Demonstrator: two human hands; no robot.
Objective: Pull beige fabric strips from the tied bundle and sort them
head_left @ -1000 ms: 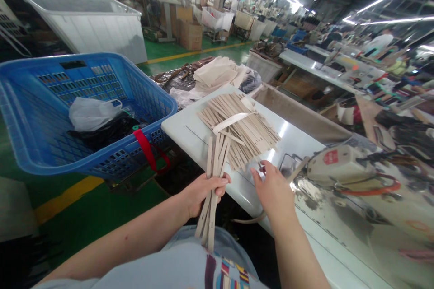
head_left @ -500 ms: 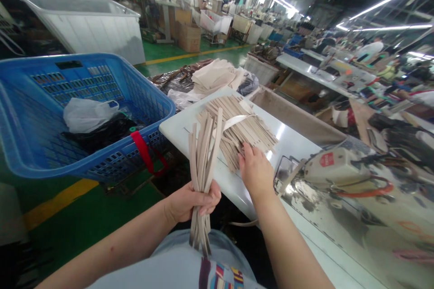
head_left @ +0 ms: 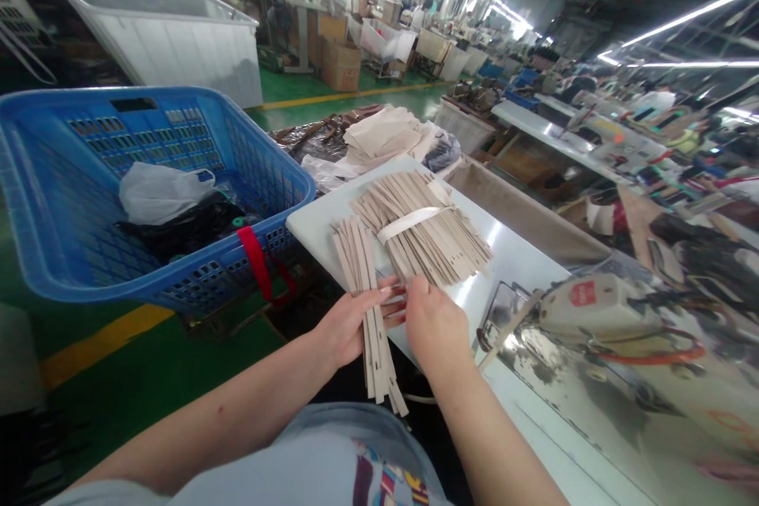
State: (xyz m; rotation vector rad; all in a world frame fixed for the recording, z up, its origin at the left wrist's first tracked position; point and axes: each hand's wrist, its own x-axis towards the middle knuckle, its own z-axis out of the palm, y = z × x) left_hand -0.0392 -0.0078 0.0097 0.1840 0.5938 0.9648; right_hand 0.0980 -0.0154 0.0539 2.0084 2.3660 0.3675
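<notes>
My left hand (head_left: pixel 349 324) lies with fingers stretched out against a small bunch of beige strips (head_left: pixel 364 285) that rests on the near corner of the white table (head_left: pixel 522 253) and overhangs its edge. My right hand (head_left: pixel 436 324) is curled beside it, its fingertips at the same bunch, just under the big pile of beige strips (head_left: pixel 424 229) tied with a pale band. Whether the right fingers pinch a strip is hidden.
A blue plastic basket (head_left: pixel 65 253) with white and black bags and a red strap stands at left. A sewing machine head (head_left: pixel 605 304) lies to the right on the table. Folded cloth (head_left: pixel 385 134) and a brown trough (head_left: pixel 522 209) lie beyond. Other workers sit far back.
My left hand has brought the bunch of strips down from upright and laid it on the table corner. My right hand moved from the big pile towards the bunch.
</notes>
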